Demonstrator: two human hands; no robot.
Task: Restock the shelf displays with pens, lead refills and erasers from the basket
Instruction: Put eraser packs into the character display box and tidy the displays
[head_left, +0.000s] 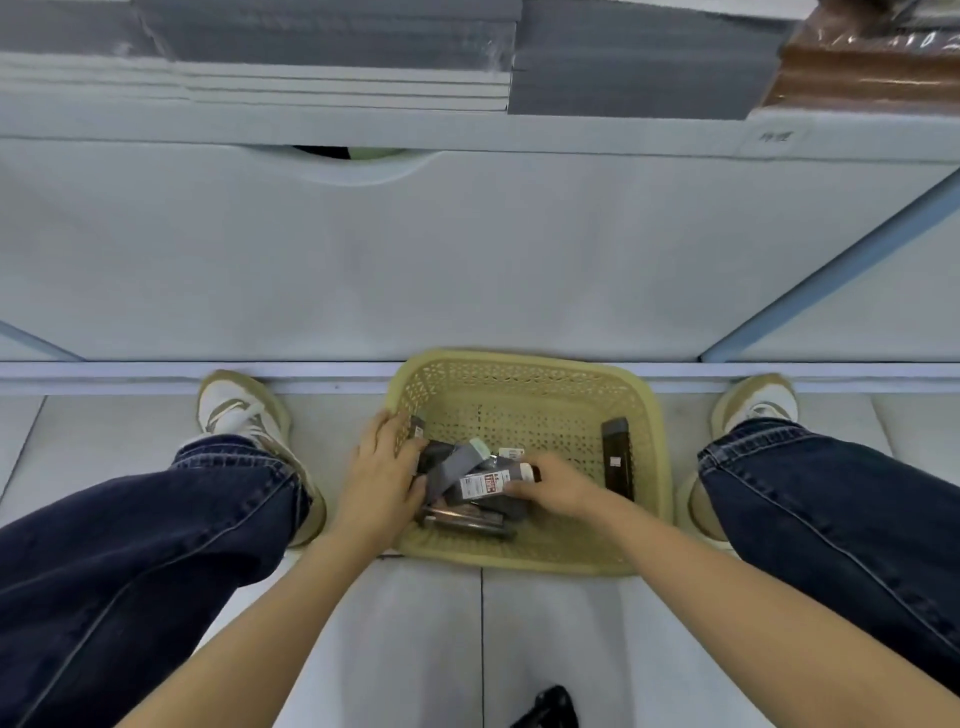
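Observation:
A yellow lattice basket (524, 395) sits on the floor between my feet, against the base of the shelf unit. Inside lies a pile of dark and grey stationery packs (457, 470), with a long black pack (618, 460) apart at the right wall. My left hand (382, 467) reaches over the basket's left rim, its fingers curled round dark packs at the pile's left side. My right hand (550, 483) pinches a dark pack with a white and red label (488, 483) at the pile's top. Clear-wrapped pens (467, 519) lie under the pile.
The white cabinet front (467, 249) of the shelf rises right behind the basket. Stacked grey and white pads (322, 57) and brown wrapped goods (862, 67) lie on the shelf above. My knees in jeans flank the basket. A black object (550, 709) lies on the floor behind me.

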